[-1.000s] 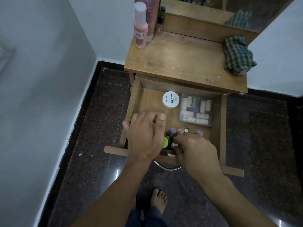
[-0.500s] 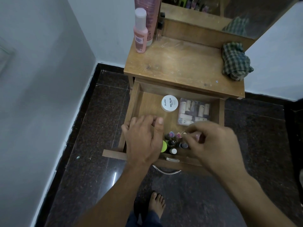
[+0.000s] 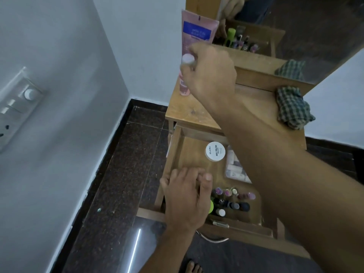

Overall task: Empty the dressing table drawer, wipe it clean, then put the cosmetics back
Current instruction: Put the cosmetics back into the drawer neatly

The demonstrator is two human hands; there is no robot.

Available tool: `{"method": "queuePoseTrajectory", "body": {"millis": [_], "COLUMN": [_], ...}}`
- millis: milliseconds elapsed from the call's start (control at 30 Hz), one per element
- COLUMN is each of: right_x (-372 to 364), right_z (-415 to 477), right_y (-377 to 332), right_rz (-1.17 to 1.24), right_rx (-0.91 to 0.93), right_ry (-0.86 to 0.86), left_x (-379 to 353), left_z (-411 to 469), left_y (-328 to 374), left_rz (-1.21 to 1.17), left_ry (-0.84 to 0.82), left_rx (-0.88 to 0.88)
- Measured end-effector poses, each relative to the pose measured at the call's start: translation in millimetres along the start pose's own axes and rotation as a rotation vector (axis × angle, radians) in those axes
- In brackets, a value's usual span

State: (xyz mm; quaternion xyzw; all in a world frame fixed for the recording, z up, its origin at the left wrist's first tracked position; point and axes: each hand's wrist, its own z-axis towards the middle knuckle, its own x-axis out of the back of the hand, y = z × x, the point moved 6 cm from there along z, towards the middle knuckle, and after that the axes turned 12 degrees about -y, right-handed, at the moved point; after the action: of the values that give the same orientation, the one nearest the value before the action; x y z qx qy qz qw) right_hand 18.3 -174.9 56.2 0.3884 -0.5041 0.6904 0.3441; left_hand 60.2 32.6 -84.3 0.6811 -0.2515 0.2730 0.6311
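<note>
The wooden drawer (image 3: 173, 152) is pulled out below the dressing table top (image 3: 189, 113). Inside lie a white nail polish jar (image 3: 215, 151), a clear pouch of tubes (image 3: 235, 170) and several small bottles (image 3: 233, 200) at the front. My left hand (image 3: 187, 198) sits curled in the drawer's front left over a green-capped bottle (image 3: 211, 206). My right hand (image 3: 210, 73) is raised over the table top beside the pink bottle (image 3: 184, 85), its fingers curled round a small item that the hand hides.
A pink tube (image 3: 195, 30) stands behind the pink bottle. A checked cloth (image 3: 293, 107) lies on the table's right side below the mirror (image 3: 315, 26). A wall with a switch panel (image 3: 17, 103) is close on the left. My bare foot (image 3: 192, 267) is on the dark tiles.
My right hand has risen from the small bottles at the drawer's front up to the table top by the pink bottle. The left hand has stayed put.
</note>
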Motion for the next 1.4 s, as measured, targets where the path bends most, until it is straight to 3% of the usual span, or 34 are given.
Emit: {"method": "queuePoseTrajectory", "body": {"millis": [233, 367, 467, 667, 933, 1133, 1400], "right_x": [-9.4, -2.4, 20.9, 65.9, 5.2, -58.6, -123.0], "right_z": [11.7, 6.7, -16.5, -115.7, -211.4, -185.3, -155.5], "right_y": [-7.6, -6.5, 2.6, 63.0, 133.7, 135.4, 145.3], "right_rz": [-0.128, -0.064, 0.038, 0.454, 1.085, 1.258, 1.259], "right_rx": [0.032, 0.035, 0.012, -0.24, -0.829, -0.948, -1.055], "right_ry": [0.004, -0.017, 0.071, 0.134, 0.137, 0.07, 0.011], "left_x": [0.1, 3.0, 5.7, 7.1, 3.9, -0.1, -3.0], "left_z": [-0.7, -1.8, -2.9, -3.1, -0.7, -0.4, 1.6], "left_y": [-4.4, -6.6, -7.9, -7.2, -3.9, -4.2, -4.8], "left_rz": [-0.07, -0.138, -0.177, -0.139, -0.086, -0.054, -0.042], "left_ry": [0.038, 0.072, 0.098, 0.106, 0.057, 0.012, 0.0], "left_rx": [-0.001, 0.009, 0.024, 0.043, 0.055, 0.06, 0.058]}}
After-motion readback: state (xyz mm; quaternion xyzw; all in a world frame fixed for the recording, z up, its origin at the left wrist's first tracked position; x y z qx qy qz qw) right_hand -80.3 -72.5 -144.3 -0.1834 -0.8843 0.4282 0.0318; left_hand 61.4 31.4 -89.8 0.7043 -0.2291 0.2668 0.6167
